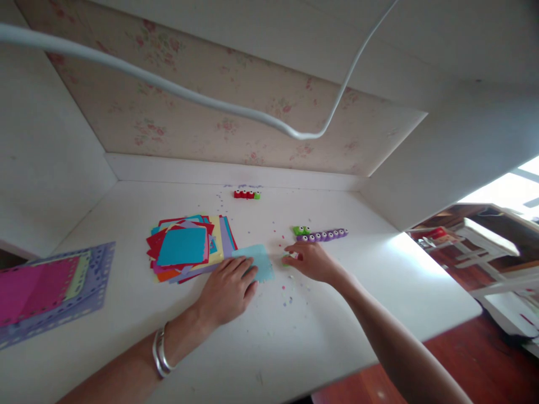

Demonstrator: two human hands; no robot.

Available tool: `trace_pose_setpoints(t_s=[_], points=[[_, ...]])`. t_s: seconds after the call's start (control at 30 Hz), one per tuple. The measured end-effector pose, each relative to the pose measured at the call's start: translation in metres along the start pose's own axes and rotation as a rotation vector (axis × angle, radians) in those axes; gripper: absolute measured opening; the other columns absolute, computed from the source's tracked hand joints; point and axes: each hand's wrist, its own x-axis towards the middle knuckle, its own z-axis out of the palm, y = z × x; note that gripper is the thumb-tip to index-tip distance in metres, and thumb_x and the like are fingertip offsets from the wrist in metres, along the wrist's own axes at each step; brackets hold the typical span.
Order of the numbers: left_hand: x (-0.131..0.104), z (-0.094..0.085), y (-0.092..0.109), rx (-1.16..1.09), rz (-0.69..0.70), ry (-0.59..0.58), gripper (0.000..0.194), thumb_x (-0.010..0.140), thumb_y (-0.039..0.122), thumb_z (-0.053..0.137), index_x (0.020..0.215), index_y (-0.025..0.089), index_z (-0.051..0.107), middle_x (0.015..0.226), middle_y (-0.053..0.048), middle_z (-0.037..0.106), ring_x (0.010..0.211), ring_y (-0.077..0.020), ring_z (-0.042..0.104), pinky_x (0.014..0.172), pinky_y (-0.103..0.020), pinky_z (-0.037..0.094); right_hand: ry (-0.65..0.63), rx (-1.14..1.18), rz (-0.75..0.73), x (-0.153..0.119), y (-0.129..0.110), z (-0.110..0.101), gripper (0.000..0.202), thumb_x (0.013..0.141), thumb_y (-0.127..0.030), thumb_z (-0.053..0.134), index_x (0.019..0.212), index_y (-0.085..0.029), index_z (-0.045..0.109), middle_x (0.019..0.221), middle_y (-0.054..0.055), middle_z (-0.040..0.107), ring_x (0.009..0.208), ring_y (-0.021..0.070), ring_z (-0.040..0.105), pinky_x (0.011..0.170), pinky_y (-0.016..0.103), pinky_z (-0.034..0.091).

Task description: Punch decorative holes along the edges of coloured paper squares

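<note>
My left hand (229,286) lies flat with fingers stretched over the left part of a light blue paper sheet (261,264). Just right of the sheet, my right hand (309,259) has its thumb and fingers curled around a small green item (288,259), partly hidden by the fingers. Behind that hand a row of purple pieces with white tops (324,235) touches or nearly touches two green ones (301,230). A pile of coloured paper (184,246) sits left of the blue sheet.
Red pieces and a green one (247,194) stand in a row near the back ledge. Punched paper sheets (50,286) lie at the far left. Small paper bits dot the white table (337,331). A white cable (236,106) crosses above. Side panels flank the table.
</note>
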Motion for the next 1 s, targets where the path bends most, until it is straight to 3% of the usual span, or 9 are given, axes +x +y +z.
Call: trace_pose_setpoints(t_s=[0.13,0.23,0.3,0.37,0.47,0.53,0.73,0.9,1.0], points=[[0.000,0.001,0.000,-0.005,0.001,0.004,0.029,0.094,0.031,0.049,0.117,0.020,0.064,0.126,-0.008,0.064,0.117,-0.0260,0.056,0.101,-0.045,0.039,-0.055,0.038,-0.002,-0.003,-0.001,-0.005,0.020,0.086,-0.027,0.059,0.088,-0.022,0.078,0.074,0.004,0.074,0.067,0.0180,0.066,0.064,0.030,0.048],[0.000,0.001,0.000,-0.026,-0.001,0.005,0.028,0.093,0.031,0.051,0.116,0.021,0.064,0.127,-0.008,0.064,0.118,-0.0259,0.056,0.102,-0.045,0.039,-0.098,0.336,0.094,-0.004,0.013,-0.022,0.020,0.082,-0.033,0.063,0.094,-0.025,0.077,0.077,0.001,0.076,0.068,0.0177,0.068,0.062,0.029,0.052],[0.001,0.000,0.000,-0.037,-0.003,0.005,0.028,0.093,0.030,0.051,0.116,0.021,0.064,0.127,-0.007,0.063,0.118,-0.0260,0.056,0.102,-0.045,0.039,-0.067,0.542,0.157,-0.001,0.029,-0.037,0.025,0.077,-0.038,0.068,0.097,-0.024,0.077,0.088,0.002,0.077,0.079,0.0198,0.071,0.069,0.031,0.055],[0.001,0.001,0.000,-0.043,-0.008,0.003,0.028,0.093,0.031,0.050,0.116,0.021,0.064,0.128,-0.008,0.063,0.118,-0.0260,0.056,0.102,-0.044,0.039,0.027,0.607,0.218,0.005,0.048,-0.052,0.031,0.072,-0.038,0.071,0.098,-0.021,0.076,0.094,0.006,0.077,0.086,0.0217,0.071,0.073,0.032,0.056],[0.001,0.001,-0.001,-0.046,-0.014,0.001,0.028,0.093,0.031,0.051,0.116,0.021,0.064,0.127,-0.008,0.063,0.117,-0.0261,0.056,0.101,-0.044,0.039,0.187,0.411,0.312,0.020,0.076,-0.069,0.031,0.071,-0.035,0.070,0.097,-0.019,0.075,0.090,0.008,0.077,0.082,0.0229,0.072,0.067,0.031,0.055],[0.001,0.000,-0.001,-0.046,-0.014,0.001,0.028,0.093,0.030,0.051,0.116,0.021,0.064,0.127,-0.007,0.063,0.117,-0.0260,0.056,0.101,-0.044,0.039,0.209,0.197,0.330,0.029,0.090,-0.073,0.026,0.072,-0.033,0.068,0.093,-0.020,0.076,0.085,0.006,0.077,0.081,0.0224,0.072,0.068,0.029,0.054],[0.000,-0.001,0.000,-0.046,-0.019,0.006,0.028,0.093,0.031,0.050,0.115,0.021,0.064,0.126,-0.007,0.064,0.117,-0.0258,0.056,0.102,-0.045,0.039,0.026,-0.222,0.283,0.049,0.103,-0.062,0.021,0.075,-0.026,0.063,0.090,-0.026,0.077,0.079,-0.001,0.077,0.079,0.0185,0.072,0.071,0.025,0.051],[0.002,-0.001,0.000,-0.060,-0.021,0.013,0.028,0.093,0.031,0.050,0.115,0.021,0.064,0.126,-0.008,0.063,0.117,-0.0256,0.056,0.102,-0.044,0.039,-0.067,-0.299,0.216,0.055,0.105,-0.057,0.017,0.075,-0.026,0.064,0.085,-0.029,0.078,0.079,-0.004,0.077,0.079,0.0194,0.072,0.070,0.026,0.051],[0.002,-0.001,0.000,-0.060,-0.024,-0.001,0.029,0.094,0.031,0.049,0.116,0.020,0.064,0.126,-0.008,0.063,0.117,-0.0258,0.056,0.102,-0.045,0.039,-0.033,-0.319,0.201,0.061,0.104,-0.061,0.021,0.081,-0.029,0.058,0.091,-0.029,0.077,0.090,-0.002,0.078,0.087,0.0219,0.071,0.076,0.029,0.051]])
